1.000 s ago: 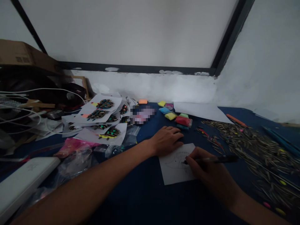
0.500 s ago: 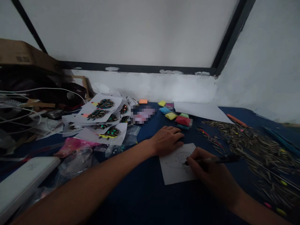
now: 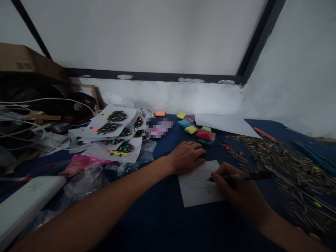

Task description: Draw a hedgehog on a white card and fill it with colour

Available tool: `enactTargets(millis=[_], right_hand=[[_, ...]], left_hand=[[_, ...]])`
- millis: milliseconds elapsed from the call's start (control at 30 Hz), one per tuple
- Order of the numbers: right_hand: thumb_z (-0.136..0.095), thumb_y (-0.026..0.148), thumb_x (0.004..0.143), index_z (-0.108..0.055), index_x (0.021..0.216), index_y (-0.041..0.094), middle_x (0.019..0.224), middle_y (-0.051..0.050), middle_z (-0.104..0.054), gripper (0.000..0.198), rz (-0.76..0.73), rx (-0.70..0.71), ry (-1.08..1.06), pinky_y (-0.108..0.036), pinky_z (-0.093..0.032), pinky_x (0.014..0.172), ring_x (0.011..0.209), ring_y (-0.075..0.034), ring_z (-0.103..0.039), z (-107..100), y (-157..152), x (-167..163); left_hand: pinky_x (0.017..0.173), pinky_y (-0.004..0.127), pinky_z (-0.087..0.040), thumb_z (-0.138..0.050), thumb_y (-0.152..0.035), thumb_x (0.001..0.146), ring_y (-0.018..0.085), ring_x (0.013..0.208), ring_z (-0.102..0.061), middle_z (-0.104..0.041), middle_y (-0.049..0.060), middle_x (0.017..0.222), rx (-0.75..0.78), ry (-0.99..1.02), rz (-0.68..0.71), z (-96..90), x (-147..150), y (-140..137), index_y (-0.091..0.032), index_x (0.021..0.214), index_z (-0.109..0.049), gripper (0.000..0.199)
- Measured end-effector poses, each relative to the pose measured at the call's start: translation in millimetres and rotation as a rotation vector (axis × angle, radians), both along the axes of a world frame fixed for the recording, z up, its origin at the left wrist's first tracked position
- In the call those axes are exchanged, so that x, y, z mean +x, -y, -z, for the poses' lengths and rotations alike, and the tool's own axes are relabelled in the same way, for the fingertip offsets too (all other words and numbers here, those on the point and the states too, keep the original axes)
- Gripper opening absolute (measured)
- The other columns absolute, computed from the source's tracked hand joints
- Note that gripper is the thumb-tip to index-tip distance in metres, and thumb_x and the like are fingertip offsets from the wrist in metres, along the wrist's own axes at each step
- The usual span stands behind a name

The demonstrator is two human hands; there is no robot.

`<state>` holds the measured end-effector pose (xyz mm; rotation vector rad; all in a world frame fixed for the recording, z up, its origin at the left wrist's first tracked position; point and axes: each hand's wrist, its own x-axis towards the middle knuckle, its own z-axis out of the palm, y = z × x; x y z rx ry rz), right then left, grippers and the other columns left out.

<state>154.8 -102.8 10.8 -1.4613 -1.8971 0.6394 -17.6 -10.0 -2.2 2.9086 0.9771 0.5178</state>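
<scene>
Right hand (image 3: 236,190), with black pen (image 3: 258,175): shifted slightly rightward, pen tip farther along the drawing (image 3: 202,177). Drawing: more short strokes exposed. Pink piece (image 3: 299,228) and yellow piece (image 3: 315,236), lower right: now largely covered by right forearm (image 3: 285,229)

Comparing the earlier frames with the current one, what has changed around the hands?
The right hand has shifted slightly rightward, carrying the pen with it across the paper. Nothing was picked up or released. The left hand stays at the paper's upper-left edge; paper and red packet look unmoved.
</scene>
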Motion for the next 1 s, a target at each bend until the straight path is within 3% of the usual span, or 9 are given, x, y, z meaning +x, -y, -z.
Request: enactTargets(millis=[1000], right_hand=[[-0.047, 0.036, 0.084, -0.046, 0.064, 0.023, 0.05, 0.005, -0.043, 0.024, -0.022, 0.001, 0.029, -0.023, -0.031, 0.04, 0.043, -0.011, -0.042, -0.9, 0.4, -1.2]], left_hand=[[0.1, 0.038, -0.037, -0.042, -0.038, 0.094, 0.021, 0.119, -0.05, -0.053, 0.007, 0.131, 0.013, -0.001, 0.007, 1.9, 0.1, -1.7, -0.019, 0.121, -0.054, 0.035]])
